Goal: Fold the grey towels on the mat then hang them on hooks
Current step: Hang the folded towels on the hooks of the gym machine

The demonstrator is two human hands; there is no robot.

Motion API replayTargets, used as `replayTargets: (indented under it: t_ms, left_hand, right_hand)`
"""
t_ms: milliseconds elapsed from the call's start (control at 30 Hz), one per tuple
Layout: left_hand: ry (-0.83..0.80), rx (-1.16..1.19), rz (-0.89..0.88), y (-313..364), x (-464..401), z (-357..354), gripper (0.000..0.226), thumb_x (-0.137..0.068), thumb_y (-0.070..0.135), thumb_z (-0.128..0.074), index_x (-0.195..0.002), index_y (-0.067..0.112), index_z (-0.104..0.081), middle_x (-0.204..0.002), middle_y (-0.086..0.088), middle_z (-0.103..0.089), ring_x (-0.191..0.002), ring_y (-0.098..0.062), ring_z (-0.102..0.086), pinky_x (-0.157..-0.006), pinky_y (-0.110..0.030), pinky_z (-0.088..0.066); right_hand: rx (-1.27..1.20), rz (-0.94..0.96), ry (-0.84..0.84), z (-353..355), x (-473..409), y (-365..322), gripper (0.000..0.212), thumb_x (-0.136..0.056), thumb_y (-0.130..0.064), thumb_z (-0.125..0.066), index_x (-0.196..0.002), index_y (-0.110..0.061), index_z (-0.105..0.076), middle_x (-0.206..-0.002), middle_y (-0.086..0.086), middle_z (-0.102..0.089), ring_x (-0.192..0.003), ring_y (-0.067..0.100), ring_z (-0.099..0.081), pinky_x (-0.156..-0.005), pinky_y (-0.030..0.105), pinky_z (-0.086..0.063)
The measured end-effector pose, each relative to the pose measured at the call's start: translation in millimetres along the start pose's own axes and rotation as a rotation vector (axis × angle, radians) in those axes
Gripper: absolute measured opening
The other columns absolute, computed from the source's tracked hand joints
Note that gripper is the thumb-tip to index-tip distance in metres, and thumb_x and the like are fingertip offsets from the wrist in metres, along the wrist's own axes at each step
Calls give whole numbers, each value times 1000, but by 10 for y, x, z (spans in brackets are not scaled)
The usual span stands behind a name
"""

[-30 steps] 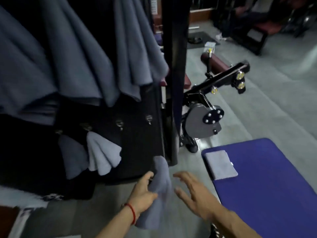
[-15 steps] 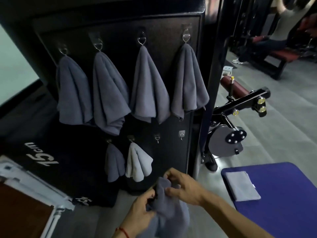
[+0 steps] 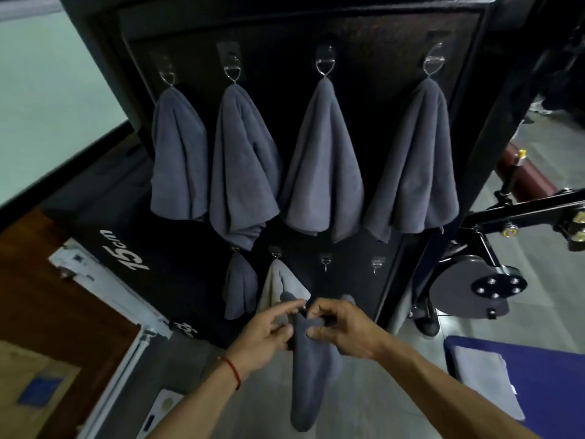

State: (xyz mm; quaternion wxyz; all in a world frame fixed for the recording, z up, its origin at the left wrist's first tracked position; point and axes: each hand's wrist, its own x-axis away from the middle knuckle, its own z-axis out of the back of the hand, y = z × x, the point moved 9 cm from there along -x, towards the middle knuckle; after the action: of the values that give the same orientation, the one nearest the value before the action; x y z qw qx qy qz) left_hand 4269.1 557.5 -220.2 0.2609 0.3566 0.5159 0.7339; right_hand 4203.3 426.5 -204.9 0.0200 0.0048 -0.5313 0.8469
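Far left: black box [image 3: 133, 248] printed "15cm", set against the black panel [image 3: 364, 42].

Upper row, four metal hooks, each with one dark grey towel hanging bunched from a pinched point: first towel [image 3: 179, 156], second towel [image 3: 242, 166], third towel [image 3: 321, 160], fourth towel [image 3: 414, 160]. The first two touch along their sides; the third and fourth hang apart at the hooks, with hems close at the bottom.

Lower row, four smaller hooks. Two loaded: a small dark grey towel [image 3: 239, 286] and, just beside it, a pale grey towel [image 3: 280, 288]. Two bare: third lower hook [image 3: 325, 261] and fourth lower hook [image 3: 376, 264].

Below the bare hooks, both hands work one more dark grey towel, the held towel [image 3: 308, 372]. Left hand [image 3: 264, 335], red string at the wrist, fingers loosely curled, tips touching the cloth's upper edge. Right hand [image 3: 343, 327] pinches the gathered top between thumb and fingers. The rest hangs straight down over the grey floor.

Right: black gym machine with a round grey plate [image 3: 468, 286]. Lower right: blue mat [image 3: 554, 375], one folded pale grey towel [image 3: 484, 375] flat on its near-left part.

Count: seven dark or pale towels on or at the panel, one on the mat.
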Motion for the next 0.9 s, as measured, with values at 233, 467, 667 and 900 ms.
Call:
replayTargets:
  t_ms: [233,467,667,900]
  left_hand:
    - [-196,-231,-96,-251,-805,78,39,-91,-4,-57,-109,29,-68,-133,19,-57,-121,-8,-60,-99,-36,-54]
    - [-116,-633,-233,-471,-1581,48,17,-96,19,-59,-113,18,-62,-111,-2,-45,-99,-13,-47,-94,-31,-43]
    - [-113,-697,-354,-499,-2010,-71,18,-92,13,-63,-109,14,-69,-106,-7,-61,-102,-22,-56,-92,-39,-47]
    - [326,-562,-271,-436,-2085,95,15,-90,19,-71,-104,14,-72,-99,-8,-75,-94,-27,-67,-79,-28,-44]
  right_hand:
    - [19,-156,19,124,-374,488,21,-91,-14,-75,-91,-34,-66,-88,-22,-67,-85,0,-64,-77,14,-47]
    - [219,-369,194,396,-498,1189,10,-96,-30,-69,-95,-36,-61,-88,-15,-66,-81,7,-63,-75,28,-49]
    - [518,-544,133,528,-677,1587,37,-93,-48,-60,-119,-22,-57,-111,4,-69,-101,29,-66,-95,44,-48]
    - [352,-585,546,835,-720,1738,44,-88,-63,-60,-109,-25,-68,-93,-12,-69,-97,24,-67,-92,48,-48]
